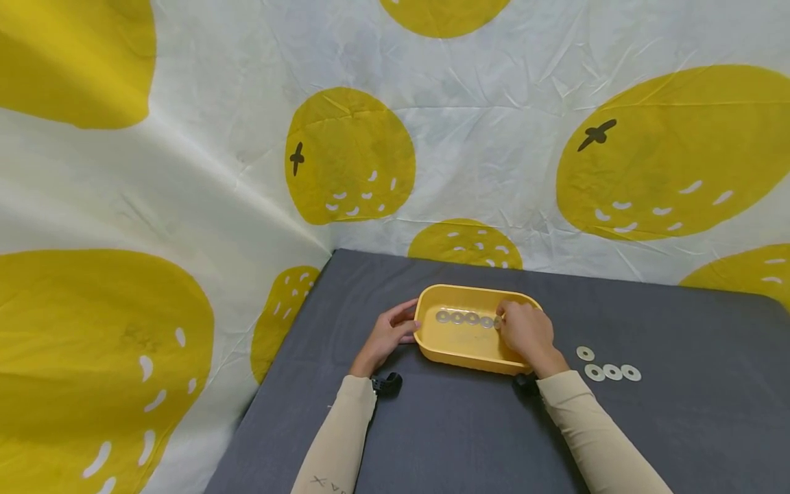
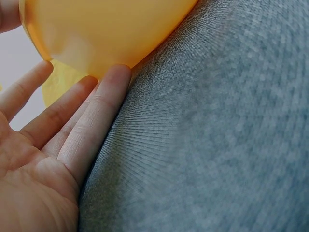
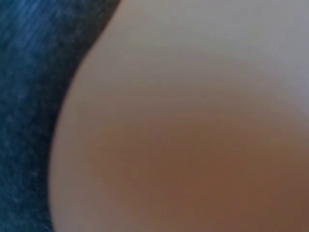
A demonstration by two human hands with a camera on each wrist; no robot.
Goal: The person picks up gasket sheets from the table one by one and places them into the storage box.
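Sleeves of pale cloth cover both my forearms, which reach forward over the grey bench (image 1: 444,439). Just ahead of them sits the yellow tray (image 1: 459,348), between my two hands.

My left hand (image 1: 389,334) lies against the tray's left end, fingers straight and relaxed, holding nothing; in the left wrist view the fingertips (image 2: 116,75) touch the tray's outer wall (image 2: 106,34) where it meets the bench (image 2: 217,145).

My right hand (image 1: 526,331) reaches over the tray's right end with its fingers curled down into it, and at the fingertips I pinch a washer (image 1: 497,322). That washer is at the right end of a row of washers (image 1: 464,318) lying on the tray floor, running leftward from my right grip toward the left one. The right wrist view is a blur of skin, so it adds nothing on the grip.

To the right of my right hand, well apart from the tray, four more washers (image 1: 607,369) lie on the bench: three touching in a line, one just behind them.

Beyond the tray hangs a white cloth with big yellow fruit (image 1: 348,158).
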